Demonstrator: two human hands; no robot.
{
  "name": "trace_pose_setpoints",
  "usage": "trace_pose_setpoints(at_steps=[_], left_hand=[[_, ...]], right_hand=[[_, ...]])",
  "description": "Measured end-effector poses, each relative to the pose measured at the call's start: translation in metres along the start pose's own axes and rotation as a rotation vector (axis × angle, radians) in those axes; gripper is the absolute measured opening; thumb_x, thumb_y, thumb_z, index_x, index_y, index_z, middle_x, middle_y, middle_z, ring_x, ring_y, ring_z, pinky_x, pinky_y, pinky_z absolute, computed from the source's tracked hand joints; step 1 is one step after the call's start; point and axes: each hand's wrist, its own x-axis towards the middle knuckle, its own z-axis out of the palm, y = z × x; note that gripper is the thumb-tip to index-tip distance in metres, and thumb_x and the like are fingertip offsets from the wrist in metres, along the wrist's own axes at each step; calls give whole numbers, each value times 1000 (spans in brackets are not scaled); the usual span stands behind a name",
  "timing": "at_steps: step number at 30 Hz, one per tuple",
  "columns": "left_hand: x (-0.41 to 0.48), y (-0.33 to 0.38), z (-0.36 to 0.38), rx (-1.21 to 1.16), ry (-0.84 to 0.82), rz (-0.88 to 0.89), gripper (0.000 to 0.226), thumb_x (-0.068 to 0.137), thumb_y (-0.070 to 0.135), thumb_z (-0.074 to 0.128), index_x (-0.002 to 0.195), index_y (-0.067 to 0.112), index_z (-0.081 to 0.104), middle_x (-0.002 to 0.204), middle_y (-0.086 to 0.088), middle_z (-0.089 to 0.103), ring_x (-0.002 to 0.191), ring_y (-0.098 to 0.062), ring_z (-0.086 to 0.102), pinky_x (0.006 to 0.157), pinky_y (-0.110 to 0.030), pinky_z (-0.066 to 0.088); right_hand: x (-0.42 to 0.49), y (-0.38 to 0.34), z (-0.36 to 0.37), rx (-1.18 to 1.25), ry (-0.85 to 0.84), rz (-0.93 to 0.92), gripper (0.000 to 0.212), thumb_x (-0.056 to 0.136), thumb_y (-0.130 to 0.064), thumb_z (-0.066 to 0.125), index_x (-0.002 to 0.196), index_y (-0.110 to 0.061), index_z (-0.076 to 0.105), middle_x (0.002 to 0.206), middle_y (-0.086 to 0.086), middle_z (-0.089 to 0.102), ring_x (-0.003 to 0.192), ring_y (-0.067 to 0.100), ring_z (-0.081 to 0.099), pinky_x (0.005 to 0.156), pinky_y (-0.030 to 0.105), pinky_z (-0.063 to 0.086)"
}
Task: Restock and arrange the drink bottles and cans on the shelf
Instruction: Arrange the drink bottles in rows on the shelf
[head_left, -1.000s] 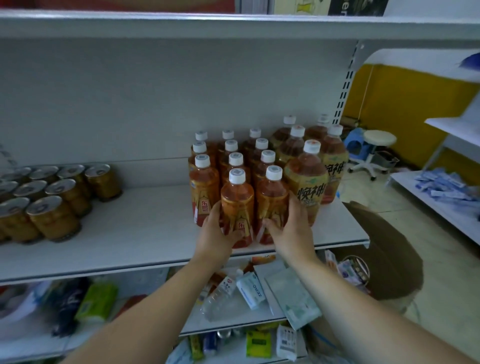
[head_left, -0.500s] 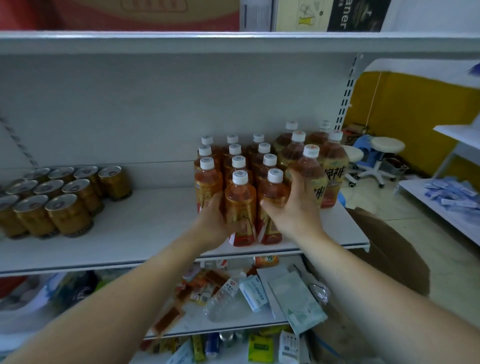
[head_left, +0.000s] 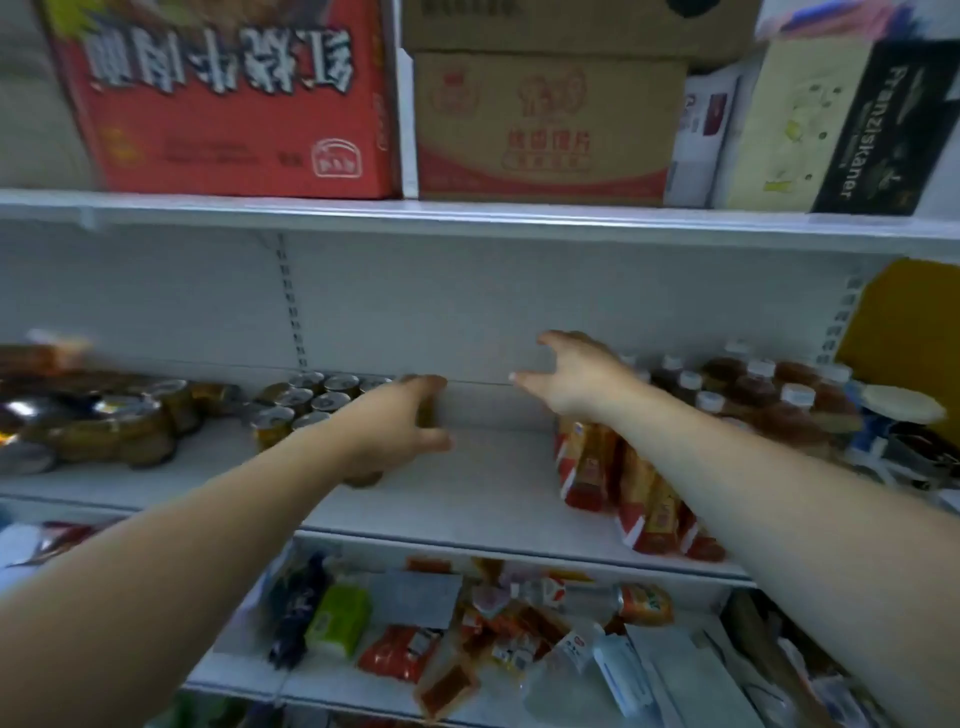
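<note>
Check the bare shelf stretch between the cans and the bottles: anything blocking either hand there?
Nothing visible does. The left hand is at the right edge of the cans, apparently cupping one. The right hand hovers open above the bottles. The shelf between the two groups looks bare.

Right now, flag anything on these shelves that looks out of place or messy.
The lower shelf holds a jumbled heap of packets, with a bottle lying on its side. On the top shelf, the red carton sits upside down, its print inverted. The cans stand upright.
</note>
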Motion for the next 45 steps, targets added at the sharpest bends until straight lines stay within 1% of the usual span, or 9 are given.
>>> trace_pose_setpoints(at_steps=[5, 10, 14, 19, 29, 35, 38, 42, 45], left_hand=[[-75, -110, -37, 85, 15, -112, 80, 80, 49, 66, 147, 28, 27, 150, -1, 34, 131, -21, 40, 103, -32, 33], [-145, -211, -68, 150, -1, -263, 81, 82, 51, 63, 148, 31, 21, 155, 4, 23, 137, -19, 31, 108, -36, 31], [-178, -277, -84, 218, -28, -367, 78, 83, 52, 60, 148, 32, 21, 154, 5, 23, 135, -20, 34, 106, -38, 37], [-185, -351, -95, 242, -16, -478, 78, 84, 51, 59, 148, 29, 21, 155, 4, 22, 138, -22, 28, 107, -36, 30], [-161, -501, -140, 309, -1, -669, 75, 84, 58, 56, 146, 33, 23, 151, 6, 30, 134, -22, 35, 101, -39, 40], [-149, -583, -168, 288, 40, -717, 76, 80, 58, 58, 145, 29, 30, 146, 2, 38, 128, -23, 42, 96, -36, 41], [-140, -630, -177, 230, 70, -712, 74, 80, 58, 60, 143, 31, 32, 145, 2, 40, 124, -22, 46, 94, -35, 42], [-132, -703, -190, 239, 33, -660, 75, 83, 56, 59, 146, 32, 27, 153, 3, 31, 133, -24, 38, 104, -40, 40], [-125, -758, -204, 174, 25, -580, 70, 83, 49, 62, 145, 33, 32, 149, 4, 36, 128, -22, 44, 103, -39, 41]], right_hand=[[24, -131, 55, 67, -93, -105, 82, 81, -69, 53, 145, -20, 37, 150, 6, 38, 134, 27, 38, 105, 34, 33], [33, -249, 113, 107, -218, -199, 78, 81, -69, 50, 145, -26, 36, 151, 6, 37, 133, 29, 39, 104, 41, 37], [47, -326, 148, 113, -284, -295, 79, 83, -69, 49, 146, -24, 33, 153, 5, 34, 137, 28, 35, 105, 38, 33], [78, -402, 193, 136, -338, -398, 74, 83, -66, 52, 142, -24, 40, 145, 6, 45, 129, 28, 44, 99, 36, 39], [194, -523, 275, 247, -373, -494, 73, 84, -63, 53, 144, -25, 37, 144, 7, 46, 126, 27, 47, 87, 33, 38], [238, -587, 319, 246, -419, -479, 75, 85, -63, 53, 145, -22, 36, 146, 5, 44, 128, 26, 46, 98, 36, 41], [254, -617, 344, 217, -419, -443, 76, 84, -64, 52, 145, -22, 36, 146, 6, 44, 127, 26, 46, 95, 34, 40], [273, -657, 381, 226, -408, -338, 78, 84, -64, 53, 147, -22, 33, 147, 6, 42, 128, 27, 45, 95, 36, 40], [283, -685, 408, 247, -413, -229, 78, 85, -62, 55, 148, -23, 31, 150, 7, 39, 131, 27, 43, 99, 37, 39]])
